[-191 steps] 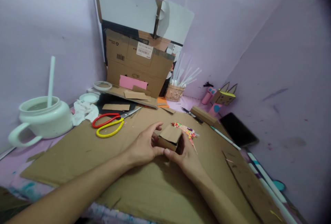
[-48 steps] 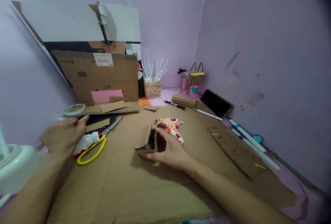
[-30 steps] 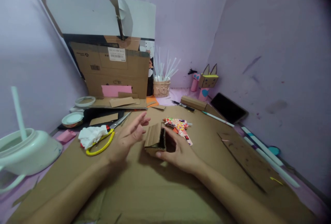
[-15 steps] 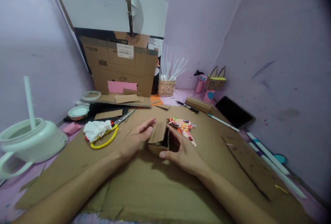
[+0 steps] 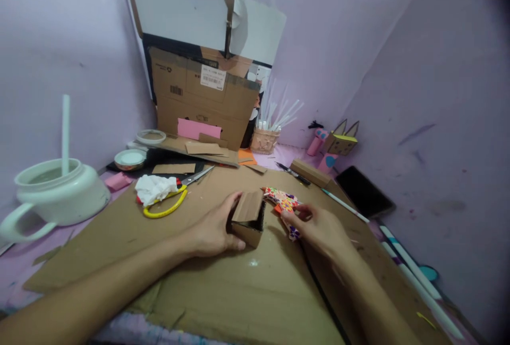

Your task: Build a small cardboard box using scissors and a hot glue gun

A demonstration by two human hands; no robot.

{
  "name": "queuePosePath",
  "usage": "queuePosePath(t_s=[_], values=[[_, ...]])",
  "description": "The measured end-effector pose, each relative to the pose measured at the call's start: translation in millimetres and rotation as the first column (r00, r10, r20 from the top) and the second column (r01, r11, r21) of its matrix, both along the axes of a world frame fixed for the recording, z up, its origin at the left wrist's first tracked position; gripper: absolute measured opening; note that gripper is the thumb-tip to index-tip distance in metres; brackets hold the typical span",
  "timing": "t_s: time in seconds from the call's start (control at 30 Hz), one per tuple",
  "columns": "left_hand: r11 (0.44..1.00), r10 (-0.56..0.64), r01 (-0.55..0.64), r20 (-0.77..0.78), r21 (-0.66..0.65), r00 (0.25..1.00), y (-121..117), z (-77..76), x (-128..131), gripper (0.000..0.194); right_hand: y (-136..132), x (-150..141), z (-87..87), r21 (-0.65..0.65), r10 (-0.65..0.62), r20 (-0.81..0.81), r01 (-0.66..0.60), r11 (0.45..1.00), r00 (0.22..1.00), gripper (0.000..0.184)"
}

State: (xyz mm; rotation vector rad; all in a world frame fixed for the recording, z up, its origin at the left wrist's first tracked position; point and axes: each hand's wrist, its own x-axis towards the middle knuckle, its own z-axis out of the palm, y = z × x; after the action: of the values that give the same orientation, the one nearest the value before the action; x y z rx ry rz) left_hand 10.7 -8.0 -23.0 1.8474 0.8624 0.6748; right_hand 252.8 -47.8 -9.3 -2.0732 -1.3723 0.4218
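A small cardboard box (image 5: 247, 233) with a lifted flap on top sits in the middle of the cardboard work surface. My left hand (image 5: 215, 228) is wrapped around its left side, thumb along the lower front and fingers behind. To the right, a hot glue gun (image 5: 281, 198) with a colourful floral pattern and an orange trigger lies on its side, its tip pointing left near the box. My right hand (image 5: 321, 228) pinches its handle between thumb and fingers.
Yellow-handled scissors (image 5: 165, 207) lie at left beside crumpled white tissue (image 5: 155, 188). A white pot (image 5: 59, 196) stands far left. Behind are a large cardboard box (image 5: 199, 95) and a basket of glue sticks (image 5: 265, 140). A phone (image 5: 364, 191) and markers (image 5: 414, 260) are at right.
My right hand has left the small box and moved right onto the glue gun's handle. My left hand has closed around the box. The camera view has shifted slightly.
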Motion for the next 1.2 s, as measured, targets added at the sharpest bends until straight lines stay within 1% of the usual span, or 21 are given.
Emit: queuePosePath(t_s=[0.07, 0.13, 0.2, 0.3, 0.37, 0.4, 0.43, 0.47, 0.5, 0.53, 0.63, 0.7, 0.77, 0.83, 0.93, 1.0, 1.07, 1.13, 1.2], values=[[1.000, 0.011, -0.012, 0.021, 0.028, 1.000, 0, -2.8, 4, 0.090, 6, -5, -5.3, -0.014, -0.001, -0.034, 0.001, 1.000, 0.999, 0.034], [1.000, 0.017, -0.017, 0.047, 0.013, 0.999, 1, -2.4, 4, 0.086, 9, -9, -8.8, -0.017, 0.002, -0.108, -0.004, 1.000, 0.994, 0.026], [0.999, 0.025, -0.021, 0.104, -0.038, 0.994, 4, 0.4, 3, 0.085, 10, -8, -10.9, -0.020, 0.015, -0.212, -0.020, 1.000, 0.977, 0.026], [0.990, 0.068, -0.034, 0.249, -0.138, 0.966, 8, 5.4, -1, 0.084, 5, -4, -11.4, 0.022, 0.035, -0.402, -0.029, 0.999, 0.915, 0.025], [0.980, 0.101, -0.038, 0.321, -0.195, 0.942, 10, 7.5, -3, 0.084, -2, -2, -8.7, 0.092, 0.077, -0.531, -0.033, 0.995, 0.844, 0.026], [0.976, 0.114, -0.042, 0.338, -0.212, 0.934, 11, 8.1, -4, 0.084, -6, -1, -6.2, 0.138, 0.111, -0.600, -0.035, 0.990, 0.792, 0.026], [0.975, 0.123, -0.048, 0.345, -0.218, 0.931, 11, 8.6, -4, 0.084, -10, -2, -3.1, 0.196, 0.156, -0.701, -0.023, 0.980, 0.696, 0.027], [0.976, 0.133, -0.062, 0.343, -0.210, 0.930, 11, 9.0, -4, 0.084, -14, -3, 0.4, 0.235, 0.199, -0.759, -0.025, 0.972, 0.620, 0.030], [0.978, 0.146, -0.083, 0.337, -0.194, 0.930, 11, 9.4, -5, 0.083, -18, -5, 4.1, 0.282, 0.243, -0.775, -0.024, 0.959, 0.584, 0.033], [0.979, 0.164, -0.112, 0.326, -0.171, 0.931, 11, 9.7, -4, 0.082, -22, -8, 7.5, 0.312, 0.276, -0.766, -0.040, 0.949, 0.580, 0.035], [0.968, 0.248, -0.224, 0.280, -0.115, 0.927, 12, 9.3, -5, 0.080, -35, -17, 13.5, 0.366, 0.344, -0.664, -0.113, 0.924, 0.664, 0.042], [0.954, 0.301, -0.285, 0.263, -0.096, 0.917, 14, 6.8, -5, 0.082, -42, -22, 12.9, 0.370, 0.374, -0.615, -0.166, 0.914, 0.694, 0.046], [0.942, 0.333, -0.328, 0.262, -0.063, 0.906, 16, 3.1, -6, 0.085, -47, -27, 9.0, 0.352, 0.392, -0.598, -0.209, 0.912, 0.699, 0.044], [0.933, 0.348, -0.359, 0.266, -0.010, 0.899, 17, 0.1, -6, 0.085, -49, -31, 3.4, 0.333, 0.406, -0.583, -0.248, 0.910, 0.704, 0.038], [0.927, 0.343, -0.372, 0.279, 0.057, 0.897, 17, -0.8, -6, 0.079, -48, -36, -5.2, 0.285, 0.407, -0.508, -0.299, 0.911, 0.759, 0.038], [0.916, 0.352, -0.389, 0.266, 0.099, 0.897, 15, 0.0, -6, 0.078, -46, -39, -10.0, 0.276, 0.397, -0.434, -0.300, 0.913, 0.809, 0.034], [0.895, 0.386, -0.422, 0.220, 0.146, 0.896, 14, 0.7, -6, 0.083, -45, -41, -14.4, 0.299, 0.394, -0.370, -0.294, 0.908, 0.841, 0.030], [0.868, 0.428, -0.456, 0.169, 0.195, 0.888, 13, 0.8, -7, 0.088, -44, -41, -18.6, 0.315, 0.397, -0.329, -0.297, 0.901, 0.857, 0.031], [0.855, 0.442, -0.463, 0.138, 0.234, 0.886, 12, 0.9, -7, 0.089, -43, -41, -22.4, 0.309, 0.400, -0.313, -0.306, 0.900, 0.861, 0.032]])
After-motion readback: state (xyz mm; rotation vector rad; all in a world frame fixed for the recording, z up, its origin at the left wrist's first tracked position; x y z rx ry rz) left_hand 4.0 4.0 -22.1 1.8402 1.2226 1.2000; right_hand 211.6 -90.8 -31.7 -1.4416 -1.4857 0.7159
